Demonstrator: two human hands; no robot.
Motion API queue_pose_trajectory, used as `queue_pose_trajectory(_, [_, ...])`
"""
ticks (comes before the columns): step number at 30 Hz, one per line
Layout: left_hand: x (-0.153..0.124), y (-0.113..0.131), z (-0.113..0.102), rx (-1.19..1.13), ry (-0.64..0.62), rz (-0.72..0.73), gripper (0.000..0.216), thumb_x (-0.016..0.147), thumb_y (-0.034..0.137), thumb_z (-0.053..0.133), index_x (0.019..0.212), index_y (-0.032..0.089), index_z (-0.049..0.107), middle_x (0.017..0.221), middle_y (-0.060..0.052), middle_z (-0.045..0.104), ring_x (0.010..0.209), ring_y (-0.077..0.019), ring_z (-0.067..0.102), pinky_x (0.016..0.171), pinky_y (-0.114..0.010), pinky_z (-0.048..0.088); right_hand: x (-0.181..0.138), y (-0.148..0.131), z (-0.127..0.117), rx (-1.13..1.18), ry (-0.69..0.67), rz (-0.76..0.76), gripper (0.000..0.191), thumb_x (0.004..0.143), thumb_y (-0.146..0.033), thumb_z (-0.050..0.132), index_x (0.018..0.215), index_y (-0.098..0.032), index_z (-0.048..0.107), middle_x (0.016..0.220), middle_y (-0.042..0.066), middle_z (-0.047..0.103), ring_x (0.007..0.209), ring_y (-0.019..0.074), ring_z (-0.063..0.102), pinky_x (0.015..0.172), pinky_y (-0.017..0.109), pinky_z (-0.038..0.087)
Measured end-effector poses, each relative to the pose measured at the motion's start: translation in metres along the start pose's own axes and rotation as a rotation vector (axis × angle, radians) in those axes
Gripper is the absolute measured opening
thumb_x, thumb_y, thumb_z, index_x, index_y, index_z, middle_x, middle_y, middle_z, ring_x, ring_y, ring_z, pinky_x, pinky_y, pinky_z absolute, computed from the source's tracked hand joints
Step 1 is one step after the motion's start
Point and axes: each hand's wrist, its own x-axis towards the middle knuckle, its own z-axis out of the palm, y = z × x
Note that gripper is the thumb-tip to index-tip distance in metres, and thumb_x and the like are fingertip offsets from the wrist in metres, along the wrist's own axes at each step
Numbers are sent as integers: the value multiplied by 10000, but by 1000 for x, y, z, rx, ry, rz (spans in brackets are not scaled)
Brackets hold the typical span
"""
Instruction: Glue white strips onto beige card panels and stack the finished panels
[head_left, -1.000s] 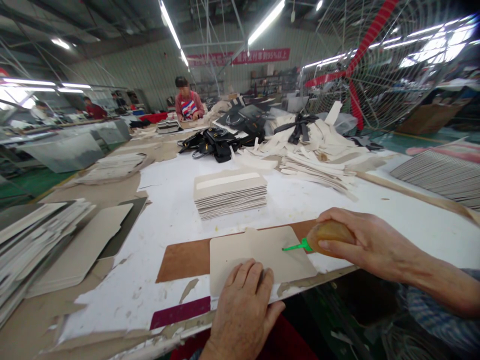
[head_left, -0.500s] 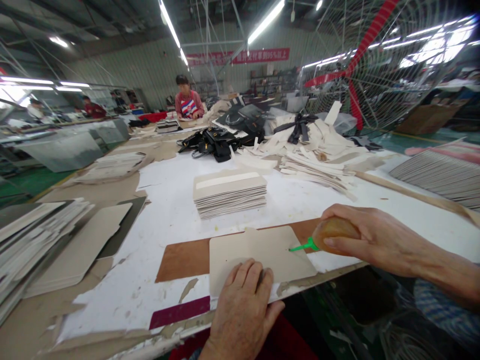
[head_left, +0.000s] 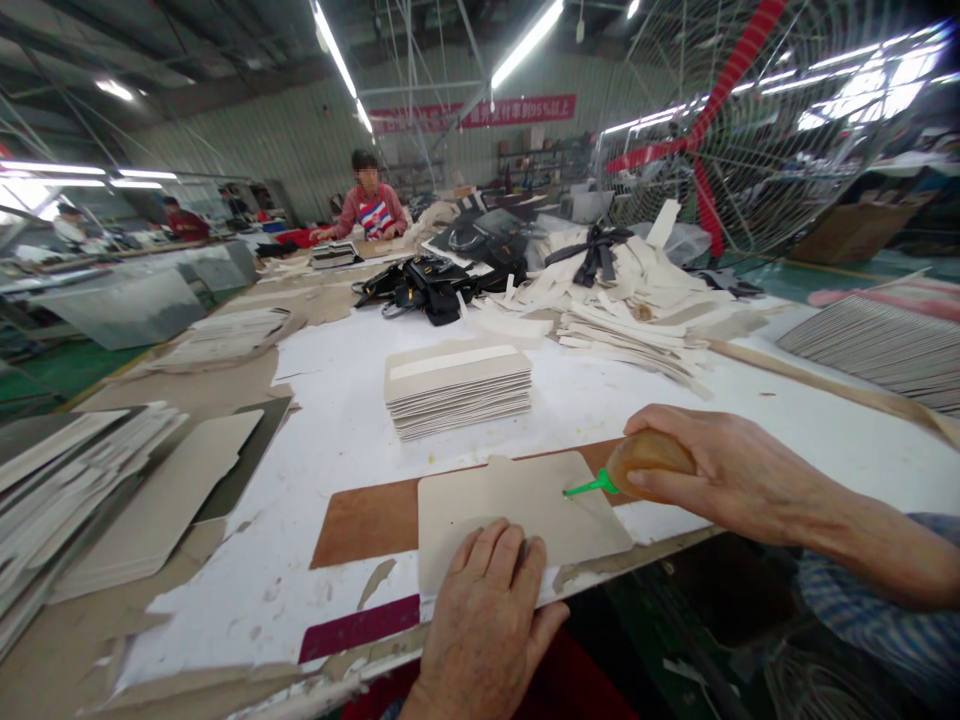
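Note:
My left hand [head_left: 487, 610] lies palm down over the lower edge of a beige panel [head_left: 517, 500], fingers stretched out on it. The panel rests across a brown strip [head_left: 367, 520] near the table's front edge. In my right hand [head_left: 720, 470] is an amber squeeze bottle [head_left: 651, 465], tilted so that its green nozzle [head_left: 592, 485] points left. The nozzle's tip is at the panel's right part; whether it touches the surface I cannot tell. A dark red piece [head_left: 360, 628] lies left of my left hand.
Behind the panel stands a stack of beige panels [head_left: 459, 400]. Cut sheets [head_left: 165, 490] lie at the left. Farther back are black bag parts [head_left: 431, 285] and pale strips [head_left: 637, 335]. A large fan [head_left: 697, 140] stands at the right, and a person [head_left: 371, 210] works across the table.
My right hand has moved slightly left with the squeeze bottle, bringing the nozzle tip farther left over the panel. My left hand stays in place. The person across has stretched an arm sideways.

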Motion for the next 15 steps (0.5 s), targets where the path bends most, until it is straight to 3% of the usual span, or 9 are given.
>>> queue_pose_trajectory(15, [1,2,-1,7,20,-3,563,959,493,881,1387,191,676,1338,-93,737,1268,-325,678,1136,-518,580,-2,18,8,96,51,-29,405,901,-666,620,997,-275,670,767,12,708,683,267,640,634,379,397])
